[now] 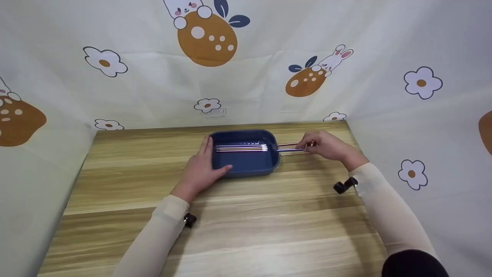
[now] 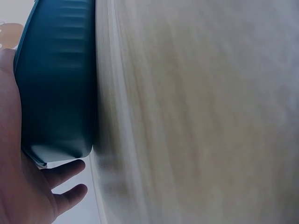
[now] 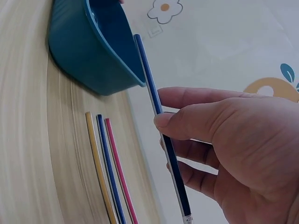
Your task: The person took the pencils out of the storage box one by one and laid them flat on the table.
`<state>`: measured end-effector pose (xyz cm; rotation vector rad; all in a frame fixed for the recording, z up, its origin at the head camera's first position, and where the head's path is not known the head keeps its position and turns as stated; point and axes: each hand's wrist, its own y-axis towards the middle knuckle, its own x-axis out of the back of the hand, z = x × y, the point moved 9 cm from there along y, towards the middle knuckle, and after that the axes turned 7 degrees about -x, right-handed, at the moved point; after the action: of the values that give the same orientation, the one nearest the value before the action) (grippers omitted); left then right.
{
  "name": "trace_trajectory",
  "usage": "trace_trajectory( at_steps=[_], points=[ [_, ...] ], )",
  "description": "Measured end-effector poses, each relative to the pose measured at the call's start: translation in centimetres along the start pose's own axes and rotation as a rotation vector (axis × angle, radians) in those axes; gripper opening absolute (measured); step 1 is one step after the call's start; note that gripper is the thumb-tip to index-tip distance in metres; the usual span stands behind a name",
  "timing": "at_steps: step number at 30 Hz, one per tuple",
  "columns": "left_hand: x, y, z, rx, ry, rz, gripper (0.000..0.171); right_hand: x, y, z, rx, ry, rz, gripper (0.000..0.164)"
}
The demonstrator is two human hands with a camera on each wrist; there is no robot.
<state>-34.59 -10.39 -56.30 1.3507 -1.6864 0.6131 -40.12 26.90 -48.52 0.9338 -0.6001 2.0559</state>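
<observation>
A dark blue rectangular bin (image 1: 246,163) stands on the wooden table. My left hand (image 1: 201,169) holds its left end, thumb over the near rim and fingers along the outer wall. In the left wrist view, two fingers of the left hand (image 2: 28,186) stick out past the bin (image 2: 58,102). Several pencils (image 1: 240,148) lie inside, pale ends to the right. Just right of the bin, my right hand (image 1: 323,145) pinches a blue pencil (image 3: 149,81) between thumb and fingers. Its tip reaches the bin's rim in the right wrist view.
A yellow pencil (image 3: 99,163), a second blue pencil (image 3: 110,163) and a pink pencil (image 3: 120,163) lie on the table beside the bin. Patterned cloth (image 1: 253,88) hangs behind the wooden table (image 1: 246,219) and along both sides.
</observation>
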Motion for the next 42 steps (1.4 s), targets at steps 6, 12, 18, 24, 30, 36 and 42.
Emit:
trace_trajectory(
  at_steps=[6,12,18,24,30,36,42],
  points=[
    [0.0,0.1,0.0,-0.003,-0.003,-0.001,0.128,0.2,-0.3,-1.2,-0.032,-0.013,-0.013,0.029],
    [0.0,0.0,0.1,0.001,-0.014,0.005,0.128,0.4,-0.7,-2.4,-0.053,-0.007,-0.025,0.029],
    [-0.1,-0.1,0.2,0.009,-0.017,0.012,0.127,0.2,-0.8,-2.8,-0.037,0.003,-0.024,0.028],
    [-0.4,0.0,0.3,0.013,-0.006,0.016,0.127,-0.2,-0.7,-3.4,-0.044,0.016,-0.024,0.033],
    [-0.3,0.1,0.2,0.014,-0.006,0.015,0.127,-0.7,-0.5,-4.1,-0.047,-0.011,-0.025,0.033],
    [-0.3,0.1,0.2,0.012,0.0,0.008,0.128,-1.3,-0.3,-5.1,-0.088,0.009,-0.023,0.033],
    [-0.2,0.0,0.2,0.013,-0.001,0.011,0.127,-1.9,-0.5,-5.9,-0.103,0.009,-0.027,0.027]
  ],
)
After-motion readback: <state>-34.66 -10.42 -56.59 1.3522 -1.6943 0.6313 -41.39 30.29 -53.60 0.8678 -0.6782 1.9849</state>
